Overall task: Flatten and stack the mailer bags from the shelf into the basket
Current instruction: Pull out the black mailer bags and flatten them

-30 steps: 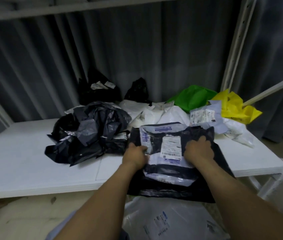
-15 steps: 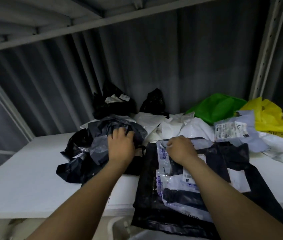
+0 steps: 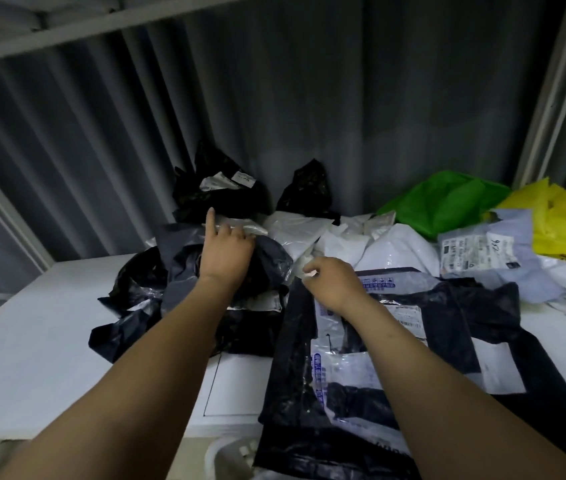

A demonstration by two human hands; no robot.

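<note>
Thin, glossy plastic lies everywhere. A black heap (image 3: pixel 143 289) of crumpled mailers sits mid-shelf, creased into sharp folds, with clear film crinkling at its top. The left grip (image 3: pixel 227 251) rests on that top, index finger straight up and the other fingers curled into the film. Just beside it to the right, a flat black mailer (image 3: pixel 292 393) lies smooth and rectangular. A translucent labelled bag (image 3: pixel 343 368) is spread on it, and its near end hangs over the shelf edge above the basket (image 3: pixel 233 455), of which only a white perforated rim shows. The right grip (image 3: pixel 333 285) hovers over the far end of this mailer with its fingers bent. It seems to nip a small white scrap, though I cannot tell for sure.

The shelf (image 3: pixel 49 341) is a plain white board, matt, with a thin seam. Behind it hangs a grey pleated curtain (image 3: pixel 309 98). A pale metal beam (image 3: pixel 101 29) crosses overhead and an upright (image 3: pixel 551 81) stands at the right.

At the back are soft white bags (image 3: pixel 395 251), a green bag (image 3: pixel 447 202), a yellow bag (image 3: pixel 558 223), a pale blue mailer (image 3: pixel 482 251) with a printed label, and two dark bags (image 3: pixel 219 192) standing against the curtain. Both forearms cover part of the heap and the flat mailer.
</note>
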